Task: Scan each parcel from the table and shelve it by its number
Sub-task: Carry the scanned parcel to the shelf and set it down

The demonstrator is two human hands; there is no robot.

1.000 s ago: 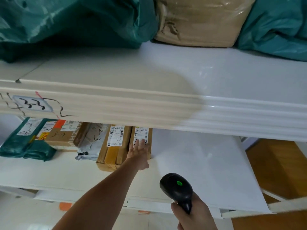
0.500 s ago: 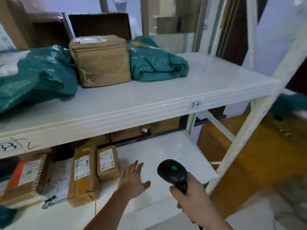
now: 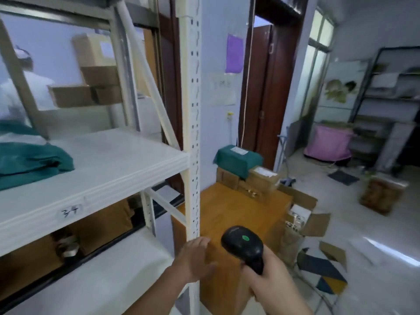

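My right hand (image 3: 271, 278) grips a black handheld scanner (image 3: 244, 245) with a green light on top, low in the middle of the view. My left hand (image 3: 193, 258) is empty with fingers spread, in front of the white shelf upright (image 3: 192, 133). To the right stands a wooden table (image 3: 229, 214) carrying parcels at its far end: a green bag parcel (image 3: 236, 156) on brown boxes (image 3: 261, 180). The white shelf board (image 3: 95, 178) at left bears a handwritten label "3-4" (image 3: 69, 211) and a green bag parcel (image 3: 31, 160).
Open cardboard boxes (image 3: 304, 214) sit on the floor beside the table, with a patterned stool (image 3: 325, 273) near them. A doorway (image 3: 268, 87) lies behind the table. A pink bag (image 3: 329, 144) and dark shelving (image 3: 386, 105) stand far right. A person in white (image 3: 25, 87) is beyond the shelf.
My view has swung right from the lower shelf with its labelled parcels towards the table. My left hand has pulled back from the shelf, empty. The scanner stays in my right hand.
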